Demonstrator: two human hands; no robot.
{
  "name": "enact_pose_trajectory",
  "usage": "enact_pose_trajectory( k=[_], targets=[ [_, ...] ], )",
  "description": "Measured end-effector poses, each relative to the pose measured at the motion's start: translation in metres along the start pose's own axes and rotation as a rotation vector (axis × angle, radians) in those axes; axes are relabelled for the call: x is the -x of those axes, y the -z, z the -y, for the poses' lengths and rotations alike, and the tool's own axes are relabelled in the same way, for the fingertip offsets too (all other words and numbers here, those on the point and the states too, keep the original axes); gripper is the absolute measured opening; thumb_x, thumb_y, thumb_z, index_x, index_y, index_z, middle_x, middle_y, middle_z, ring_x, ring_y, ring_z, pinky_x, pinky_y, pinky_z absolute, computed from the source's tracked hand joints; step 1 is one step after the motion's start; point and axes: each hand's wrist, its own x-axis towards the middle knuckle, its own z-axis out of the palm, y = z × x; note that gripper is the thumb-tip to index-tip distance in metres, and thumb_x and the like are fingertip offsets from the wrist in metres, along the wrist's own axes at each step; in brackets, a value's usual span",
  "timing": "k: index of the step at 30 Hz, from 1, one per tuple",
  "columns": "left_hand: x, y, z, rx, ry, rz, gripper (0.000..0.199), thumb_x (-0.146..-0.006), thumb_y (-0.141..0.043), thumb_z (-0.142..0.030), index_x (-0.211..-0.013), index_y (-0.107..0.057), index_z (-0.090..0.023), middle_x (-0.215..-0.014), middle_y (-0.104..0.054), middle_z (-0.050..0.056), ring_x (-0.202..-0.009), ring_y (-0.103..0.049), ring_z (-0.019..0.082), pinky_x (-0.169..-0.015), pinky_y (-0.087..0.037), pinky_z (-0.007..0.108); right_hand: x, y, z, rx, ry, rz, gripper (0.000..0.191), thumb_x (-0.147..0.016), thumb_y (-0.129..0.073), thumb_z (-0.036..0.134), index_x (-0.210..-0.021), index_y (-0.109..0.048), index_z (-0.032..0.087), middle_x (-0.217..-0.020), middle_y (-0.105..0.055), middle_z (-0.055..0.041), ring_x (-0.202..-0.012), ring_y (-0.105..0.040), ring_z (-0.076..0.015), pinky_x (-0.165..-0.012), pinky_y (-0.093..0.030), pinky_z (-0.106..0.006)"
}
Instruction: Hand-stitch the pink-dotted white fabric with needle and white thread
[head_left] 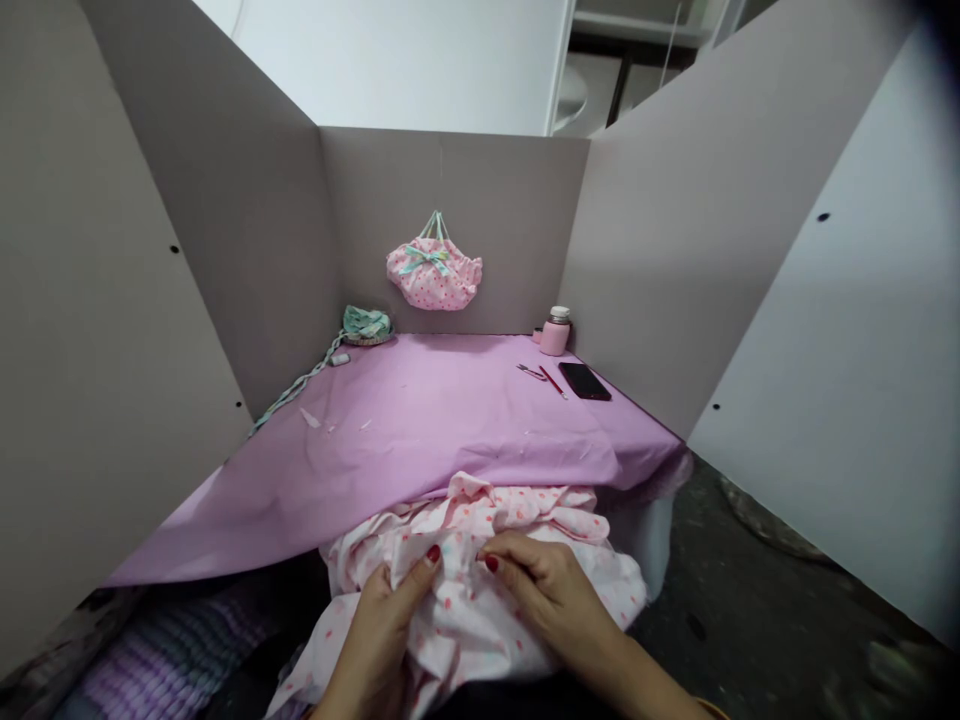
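Note:
Bunched white and pink fabric with red dots (pixel 480 600) lies over my lap and against the table's front edge. My left hand (pixel 386 620) grips a fold of it, thumb on top and the other fingers hidden underneath. Over the right part of the cloth, my right hand (pixel 540 585) has thumb and forefinger pinched together. Whatever sits between those fingertips is too small to make out.
A purple cloth covers the table (pixel 450 400). A phone (pixel 585 381), small scissors (pixel 531 372), a red pencil-like stick (pixel 553 381) and a pink jar (pixel 555 335) lie right. Green fabric (pixel 366 323) sits back left. A dotted pouch (pixel 435 275) hangs behind. Panels enclose three sides.

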Motion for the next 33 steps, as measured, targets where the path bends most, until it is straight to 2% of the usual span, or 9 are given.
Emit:
enact_pose_trajectory(
  k=[4, 9, 12, 20, 25, 28, 33],
  targets=[
    [0.002, 0.0, -0.002, -0.045, 0.019, -0.019, 0.034, -0.068, -0.07, -0.028, -0.097, -0.058, -0.015, -0.083, -0.07, 0.013, -0.066, -0.067, 0.024, -0.048, -0.047, 0.026, 0.003, 0.0, 0.006, 0.156, 0.056, -0.024, 0.018, -0.087, -0.038, 0.015, -0.08, -0.055, 0.017, -0.072, -0.058, -0.0019, -0.065, -0.052, -0.0134, -0.06, -0.037, -0.024],
    [0.001, 0.002, 0.0, -0.035, -0.036, 0.027, 0.02, -0.069, -0.069, -0.026, -0.083, -0.061, -0.015, -0.075, -0.07, 0.007, -0.072, -0.066, 0.021, -0.066, -0.049, 0.028, 0.005, 0.003, 0.011, 0.211, 0.066, 0.022, 0.019, -0.087, -0.04, 0.015, -0.08, -0.058, 0.018, -0.071, -0.06, -0.0015, -0.065, -0.053, -0.0134, -0.06, -0.037, -0.024],
    [0.002, 0.001, -0.001, -0.026, -0.025, 0.014, 0.025, -0.065, -0.072, -0.026, -0.084, -0.061, -0.015, -0.073, -0.07, 0.006, -0.071, -0.066, 0.022, -0.069, -0.049, 0.03, 0.007, 0.003, 0.013, 0.216, 0.041, 0.005, 0.018, -0.087, -0.04, 0.015, -0.083, -0.057, 0.017, -0.072, -0.061, -0.0023, -0.065, -0.054, -0.0137, -0.06, -0.037, -0.024],
    [0.001, 0.001, 0.001, 0.004, -0.029, -0.026, 0.029, -0.06, -0.075, -0.023, -0.084, -0.061, -0.017, -0.06, -0.062, -0.001, -0.057, -0.059, 0.015, -0.057, -0.045, 0.026, 0.009, 0.002, 0.018, 0.22, 0.09, 0.031, 0.018, -0.085, -0.041, 0.014, -0.08, -0.058, 0.016, -0.07, -0.061, -0.0028, -0.063, -0.055, -0.0131, -0.059, -0.038, -0.024],
    [-0.001, 0.003, 0.003, -0.004, -0.036, -0.011, 0.027, -0.058, -0.076, -0.025, -0.08, -0.062, -0.018, -0.061, -0.063, 0.0, -0.057, -0.058, 0.015, -0.057, -0.044, 0.026, 0.01, 0.002, 0.016, 0.215, 0.086, 0.035, 0.019, -0.085, -0.041, 0.013, -0.081, -0.059, 0.016, -0.071, -0.062, -0.0028, -0.064, -0.055, -0.0127, -0.059, -0.038, -0.023],
    [0.0, 0.004, 0.004, -0.104, -0.087, 0.024, 0.019, -0.062, -0.073, -0.029, -0.074, -0.063, -0.018, -0.059, -0.061, -0.001, -0.055, -0.053, 0.014, -0.055, -0.041, 0.024, 0.009, 0.002, 0.016, 0.228, 0.078, 0.053, 0.019, -0.084, -0.041, 0.013, -0.083, -0.06, 0.016, -0.072, -0.062, -0.0029, -0.064, -0.055, -0.0129, -0.06, -0.038, -0.024],
    [0.002, 0.005, 0.001, -0.304, -0.184, -0.039, 0.022, -0.061, -0.072, -0.036, -0.058, -0.061, -0.017, -0.052, -0.053, -0.003, -0.05, -0.044, 0.012, -0.048, -0.035, 0.022, 0.009, 0.001, 0.013, 0.263, 0.075, 0.073, 0.022, -0.084, -0.04, 0.013, -0.083, -0.061, 0.016, -0.072, -0.063, -0.0035, -0.064, -0.056, -0.0135, -0.059, -0.038, -0.024]
  ],
)
